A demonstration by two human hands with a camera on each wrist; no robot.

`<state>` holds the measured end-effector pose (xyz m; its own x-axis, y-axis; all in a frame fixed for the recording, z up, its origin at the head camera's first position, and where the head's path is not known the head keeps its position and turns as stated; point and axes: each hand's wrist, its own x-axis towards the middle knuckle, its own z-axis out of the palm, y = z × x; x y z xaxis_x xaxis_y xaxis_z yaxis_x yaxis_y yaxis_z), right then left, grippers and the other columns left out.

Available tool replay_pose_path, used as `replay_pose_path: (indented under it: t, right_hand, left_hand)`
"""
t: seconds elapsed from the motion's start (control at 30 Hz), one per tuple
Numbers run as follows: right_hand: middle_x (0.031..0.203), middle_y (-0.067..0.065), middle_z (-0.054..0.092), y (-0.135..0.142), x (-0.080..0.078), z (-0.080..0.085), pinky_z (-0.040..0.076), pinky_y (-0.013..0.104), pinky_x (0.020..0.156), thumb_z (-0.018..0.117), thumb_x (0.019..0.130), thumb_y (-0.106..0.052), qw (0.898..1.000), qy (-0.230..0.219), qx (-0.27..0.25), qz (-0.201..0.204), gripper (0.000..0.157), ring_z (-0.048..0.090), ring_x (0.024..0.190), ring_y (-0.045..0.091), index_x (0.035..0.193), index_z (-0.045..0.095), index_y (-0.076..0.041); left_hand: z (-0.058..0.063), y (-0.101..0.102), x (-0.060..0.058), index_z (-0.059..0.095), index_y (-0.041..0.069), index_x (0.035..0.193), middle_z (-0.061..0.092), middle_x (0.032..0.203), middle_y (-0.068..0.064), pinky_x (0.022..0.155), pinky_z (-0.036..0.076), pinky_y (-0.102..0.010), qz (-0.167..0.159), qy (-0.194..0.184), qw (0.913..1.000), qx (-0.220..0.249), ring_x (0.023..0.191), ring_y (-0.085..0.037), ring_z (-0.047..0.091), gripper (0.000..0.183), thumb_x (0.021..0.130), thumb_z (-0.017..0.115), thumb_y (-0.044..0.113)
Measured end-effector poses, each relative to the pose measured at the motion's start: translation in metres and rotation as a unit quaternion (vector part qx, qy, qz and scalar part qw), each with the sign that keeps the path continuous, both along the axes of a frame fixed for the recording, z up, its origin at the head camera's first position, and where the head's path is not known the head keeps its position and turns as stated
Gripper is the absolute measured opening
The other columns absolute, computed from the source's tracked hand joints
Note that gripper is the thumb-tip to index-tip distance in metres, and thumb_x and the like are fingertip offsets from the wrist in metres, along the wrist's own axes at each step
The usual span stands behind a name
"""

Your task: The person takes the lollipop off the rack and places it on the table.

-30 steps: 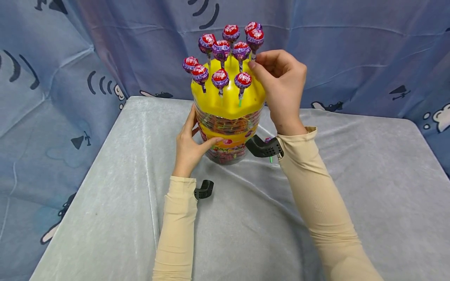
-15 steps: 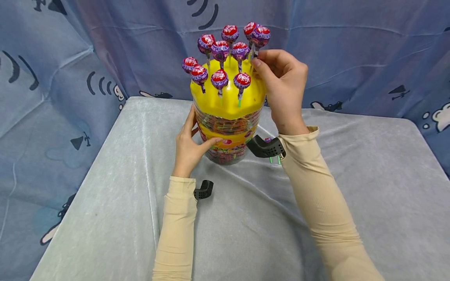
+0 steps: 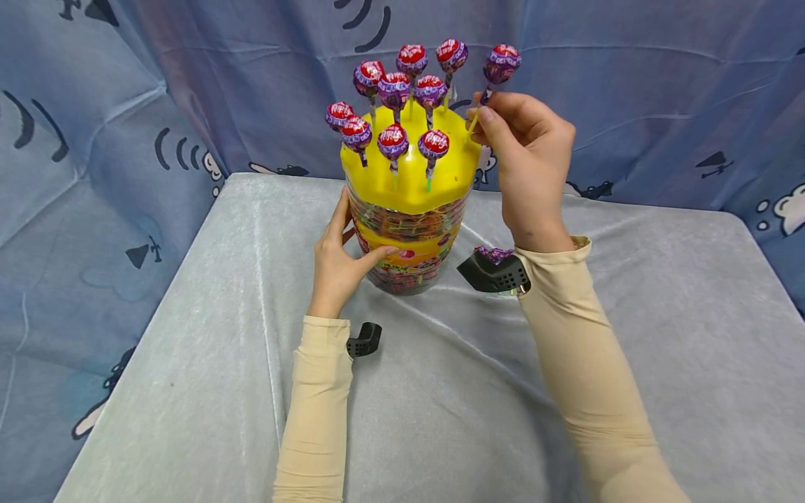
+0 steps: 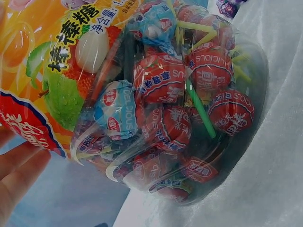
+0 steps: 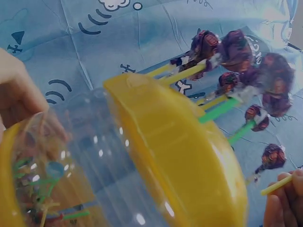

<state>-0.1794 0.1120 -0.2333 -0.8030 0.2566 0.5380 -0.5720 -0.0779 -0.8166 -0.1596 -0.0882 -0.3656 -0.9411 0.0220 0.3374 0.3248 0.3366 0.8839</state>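
A clear plastic candy jar point(image 3: 402, 222) with a domed yellow lid point(image 3: 411, 195) stands upright. My left hand point(image 3: 336, 272) grips its left side, thumb across the front label and fingers behind. Wrapped candies point(image 4: 161, 78) with coloured sticks show through the jar wall in the left wrist view. Several lollipops point(image 3: 394, 142) in red and purple wrappers stick up from the lid. Between thumb and fingertips my right hand point(image 3: 534, 164) pinches another lollipop point(image 3: 502, 64) by its yellow stick. That stick's lower end is beside the lid's right edge, bare in the right wrist view.
Purple-wrapped lollipops point(image 3: 493, 254) lie on the grey cloth-covered table point(image 3: 402, 405) to the right of the jar, partly behind the right wrist camera point(image 3: 493, 272). A blue patterned curtain point(image 3: 629, 84) hangs right behind the table.
My right hand has moved right with the pinched lollipop, away from the others over the lid, and its stick now shows beside the lid. The left hand and jar have stayed put.
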Motion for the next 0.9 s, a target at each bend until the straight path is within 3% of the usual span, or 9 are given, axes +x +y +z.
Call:
replay_pose_path:
  t: [0.27,0.57,0.9]
  right_hand:
    - [0.088,0.015,0.069,0.021,0.016,-0.014,0.055,0.029,0.074,0.064,0.086,0.004,0.999,-0.023,-0.031,0.007,0.007,0.065,0.08,0.026,0.088,0.07,0.005]
    - [0.084,0.016,0.068,0.042,0.027,-0.035,0.056,0.029,0.073,0.065,0.084,0.007,0.996,-0.038,-0.078,0.01,0.006,0.065,0.074,0.025,0.086,0.069,0.01]
    - [0.083,0.015,0.068,0.057,0.038,-0.057,0.055,0.024,0.071,0.065,0.084,0.008,0.991,-0.078,-0.107,0.019,0.007,0.064,0.078,0.023,0.087,0.066,0.014]
  left_hand:
    - [0.0,0.0,0.0,0.02,0.014,0.152,0.037,0.147,-0.008,0.102,0.042,-0.032,-0.001,0.007,1.0,0.0,0.129,-0.021,0.042,0.098,0.075,0.081,0.022]
    - [-0.001,0.0,-0.001,0.02,0.013,0.152,0.037,0.147,-0.009,0.102,0.042,-0.031,-0.001,0.009,1.0,-0.001,0.13,-0.021,0.042,0.1,0.074,0.082,0.021]
    - [-0.001,0.0,-0.001,0.02,0.013,0.152,0.037,0.148,-0.009,0.102,0.042,-0.032,0.0,0.012,0.9999,-0.004,0.13,-0.021,0.042,0.1,0.074,0.082,0.021]
